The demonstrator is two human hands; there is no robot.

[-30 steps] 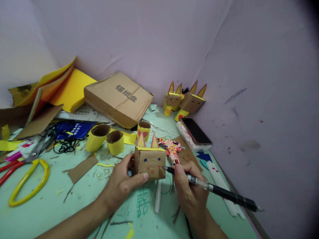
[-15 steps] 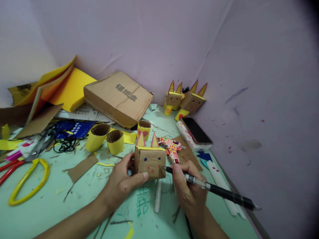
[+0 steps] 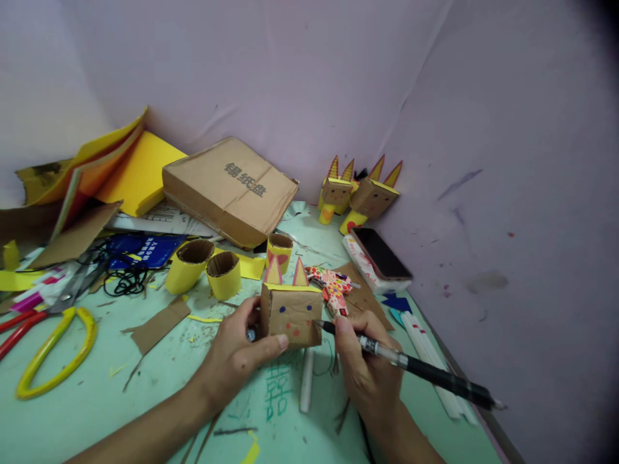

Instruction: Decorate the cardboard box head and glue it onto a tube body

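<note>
The cardboard head (image 3: 294, 301) is clasped by the curled left hand (image 3: 243, 347); the pen (image 3: 438, 379), pinched in the right hand (image 3: 370, 364), has barely been moved, suggesting careful marking.

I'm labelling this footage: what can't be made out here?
In the head view:
Left hand: some fingers hidden behind the eared box.
Pen: any contact at its tip, too small to tell.
Blue packet: print too small to read.
Red handle: cut off by the left edge.

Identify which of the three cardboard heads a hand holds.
The front head, in the left hand; the other two heads are behind, near the wall.
</note>
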